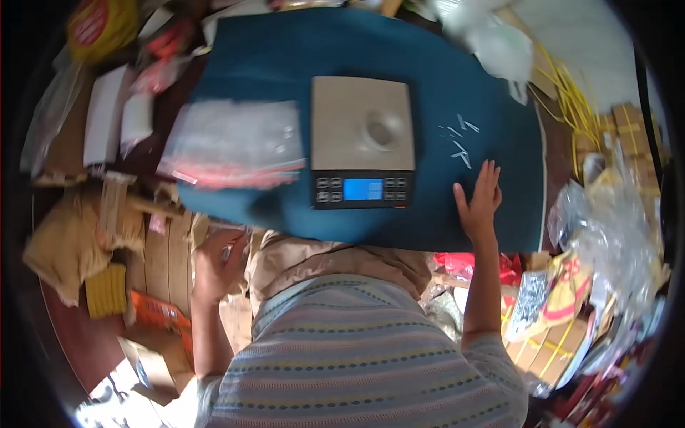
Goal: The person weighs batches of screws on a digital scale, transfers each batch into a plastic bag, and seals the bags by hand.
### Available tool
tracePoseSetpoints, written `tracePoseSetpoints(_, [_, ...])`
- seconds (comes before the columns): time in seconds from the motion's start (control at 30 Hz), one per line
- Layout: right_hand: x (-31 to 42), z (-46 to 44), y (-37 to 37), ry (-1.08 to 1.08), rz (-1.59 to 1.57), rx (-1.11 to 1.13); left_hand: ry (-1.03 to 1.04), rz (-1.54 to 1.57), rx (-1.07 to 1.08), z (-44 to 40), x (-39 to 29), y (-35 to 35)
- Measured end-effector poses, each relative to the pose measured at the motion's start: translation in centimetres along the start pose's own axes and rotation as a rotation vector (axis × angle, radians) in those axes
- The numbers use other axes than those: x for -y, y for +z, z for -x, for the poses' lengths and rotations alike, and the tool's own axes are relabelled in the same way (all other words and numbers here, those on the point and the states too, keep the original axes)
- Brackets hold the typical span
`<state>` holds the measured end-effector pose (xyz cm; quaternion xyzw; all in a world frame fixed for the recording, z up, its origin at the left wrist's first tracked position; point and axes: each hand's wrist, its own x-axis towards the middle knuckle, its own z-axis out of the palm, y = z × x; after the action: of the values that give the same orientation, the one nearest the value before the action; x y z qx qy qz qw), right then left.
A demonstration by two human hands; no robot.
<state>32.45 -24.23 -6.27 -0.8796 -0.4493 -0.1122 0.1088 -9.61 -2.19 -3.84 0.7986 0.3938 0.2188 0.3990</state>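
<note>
My right hand (479, 202) lies flat on the dark blue mat (464, 78), fingers stretched, just below several small thin whitish pieces (462, 143). Left of centre, a digital kitchen scale (332, 128) has a lit blue display, and a small round whitish cup (382, 132) stands on its plate. A blurred stack of clear zip bags (235, 139) with red edges lies left of the scale. Below the mat's near left edge, my left hand (217, 264) is closed with curled fingers; whatever it may hold cannot be made out.
White boxes (107, 114) and a yellow bag (100, 28) sit at the left. A brown sack (61, 242) and an open carton (153, 357) are lower left. Clear plastic wrapping (606, 228), cartons (635, 128) and yellow straps (571, 93) crowd the right.
</note>
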Motion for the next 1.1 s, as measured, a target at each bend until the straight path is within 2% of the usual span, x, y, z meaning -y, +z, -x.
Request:
tracePoseSetpoints(0.1, [-2.0, 1.2, 1.2, 0.176, 0.097, 0.102, 0.133, -0.053, -0.111, -1.1, -0.9, 1.1])
tracePoseSetpoints(0.13, [-2.2, 1.2, 1.5, 0.21, 0.083, 0.136, 0.174, -0.078, -0.067, -1.3, -1.1, 1.2])
tracePoseSetpoints(0.23, [-2.1, 0.7, 1.6, 0.196, 0.069, 0.136, 0.333, -0.17, -0.106, -3.0, -2.5, 2.5])
tracePoseSetpoints(0.27, [-1.9, 0.8, 1.6, 0.2, 0.072, 0.132, 0.302, -0.131, -0.059, -3.3, -2.1, 2.8])
tracePoseSetpoints(0.37, [-1.9, 0.7, 1.7, 0.2, 0.083, 0.107, 0.321, -0.348, -0.11, -5.2, -1.8, 3.3])
tracePoseSetpoints(0.4, [-2.0, 0.8, 1.9, 0.196, 0.086, 0.097, 0.285, -0.356, -0.054, -6.0, -0.8, 3.1])
tracePoseSetpoints(0.53, [-1.7, 0.8, 1.7, 0.207, 0.065, 0.09, 0.256, -0.53, -0.154, -10.0, 2.6, 2.2])
tracePoseSetpoints(0.67, [-1.7, 0.9, 1.6, 0.21, 0.061, 0.079, 0.13, -0.767, -0.249, -12.7, 3.9, 0.6])
tracePoseSetpoints(0.77, [-1.7, 0.9, 1.6, 0.199, 0.064, 0.085, -0.082, -0.702, -0.275, -14.8, 5.8, -1.8])
tracePoseSetpoints(0.8, [-1.8, 0.9, 1.6, 0.192, 0.067, 0.084, -0.005, -0.581, -0.308, -15.7, 8.9, -2.9])
tracePoseSetpoints(0.9, [-2.0, 0.7, 1.7, 0.186, 0.064, 0.084, -0.117, -0.405, -0.203, -17.2, 9.7, -5.2])
tracePoseSetpoints(0.93, [-2.1, 0.8, 1.6, 0.182, 0.059, 0.087, -0.067, -0.416, -0.201, -17.5, 9.8, -5.4])
tracePoseSetpoints(1.03, [-2.5, 1.1, 1.3, 0.163, 0.041, 0.086, -0.217, -0.775, -0.146, -17.1, 7.2, -4.1])
tracePoseSetpoints(1.1, [-2.7, 1.1, 1.2, 0.152, 0.024, 0.08, 0.028, -0.797, -0.287, -17.3, 7.1, -3.9])
